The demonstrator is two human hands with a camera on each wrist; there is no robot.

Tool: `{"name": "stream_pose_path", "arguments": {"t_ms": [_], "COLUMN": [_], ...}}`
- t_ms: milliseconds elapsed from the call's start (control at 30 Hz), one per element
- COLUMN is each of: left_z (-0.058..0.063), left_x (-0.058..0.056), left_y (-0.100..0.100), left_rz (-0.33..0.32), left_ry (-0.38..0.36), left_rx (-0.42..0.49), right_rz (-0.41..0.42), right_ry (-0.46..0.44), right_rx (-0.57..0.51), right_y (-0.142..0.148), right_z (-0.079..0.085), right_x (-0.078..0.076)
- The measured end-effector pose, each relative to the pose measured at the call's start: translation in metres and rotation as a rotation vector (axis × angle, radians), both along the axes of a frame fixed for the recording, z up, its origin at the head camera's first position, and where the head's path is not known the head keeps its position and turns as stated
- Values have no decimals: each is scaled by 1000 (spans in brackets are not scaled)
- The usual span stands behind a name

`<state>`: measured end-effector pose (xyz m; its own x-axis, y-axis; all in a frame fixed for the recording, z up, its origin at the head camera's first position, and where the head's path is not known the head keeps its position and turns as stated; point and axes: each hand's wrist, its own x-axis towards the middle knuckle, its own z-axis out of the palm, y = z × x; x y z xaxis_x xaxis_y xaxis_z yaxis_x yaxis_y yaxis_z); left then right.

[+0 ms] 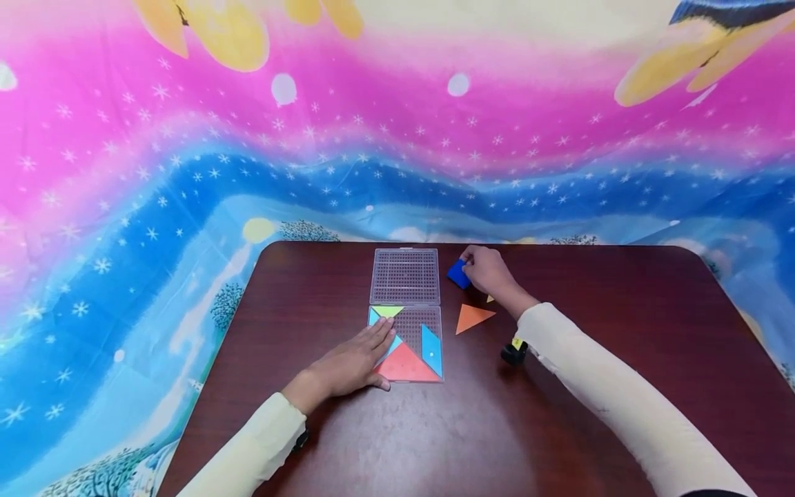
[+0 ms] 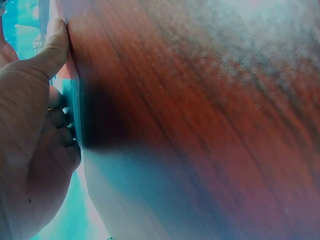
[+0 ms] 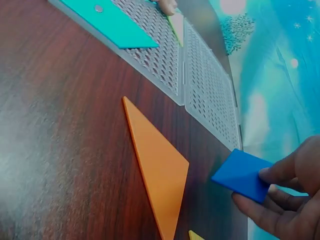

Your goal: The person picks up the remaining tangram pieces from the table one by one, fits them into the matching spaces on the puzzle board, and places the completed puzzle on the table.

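Observation:
My right hand (image 1: 487, 268) pinches a blue square tangram piece (image 3: 243, 175) by one edge, thumb on its upper face, beyond the orange triangle (image 1: 474, 317). Over the near half of a clear plastic case (image 1: 417, 324), my left hand (image 1: 354, 359) rests with its fingers stretched across the pieces. The left thumb lies along the near edge. In that half sit a red triangle (image 1: 410, 366), a blue parallelogram (image 1: 432, 353) at the right side and a lime-green triangle (image 1: 388, 310) at the fingertips. A light-blue piece (image 1: 371, 317) shows partly, the rest covered by the left hand.
The gridded other half (image 1: 405, 276) of the case lies unfolded at the back. A yellow piece (image 1: 490, 299) peeks out beneath the right wrist. A black wrist camera (image 1: 513, 353) hangs under the right sleeve. Behind the dark wooden table (image 1: 435, 442) hangs a patterned cloth (image 1: 397, 138).

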<state>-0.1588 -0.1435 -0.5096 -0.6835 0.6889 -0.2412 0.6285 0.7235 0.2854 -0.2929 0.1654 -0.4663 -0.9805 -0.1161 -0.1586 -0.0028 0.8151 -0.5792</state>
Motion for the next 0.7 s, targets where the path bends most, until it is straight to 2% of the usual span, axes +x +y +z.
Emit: {"name": "stream_pose_path", "arguments": {"t_ms": [233, 433, 700], "left_z": [-1, -2, -2], "left_x": [1, 3, 1], "left_y": [0, 0, 0], "left_rz": [2, 4, -8], "left_ry": [-1, 3, 23], "left_rx": [-3, -1, -5], "right_rz": [21, 82, 96], "right_ry": [63, 86, 2], "right_rx": [-22, -97, -183], "right_y": [0, -9, -23], "right_z": [0, 1, 4], "right_x": [9, 18, 29]}}
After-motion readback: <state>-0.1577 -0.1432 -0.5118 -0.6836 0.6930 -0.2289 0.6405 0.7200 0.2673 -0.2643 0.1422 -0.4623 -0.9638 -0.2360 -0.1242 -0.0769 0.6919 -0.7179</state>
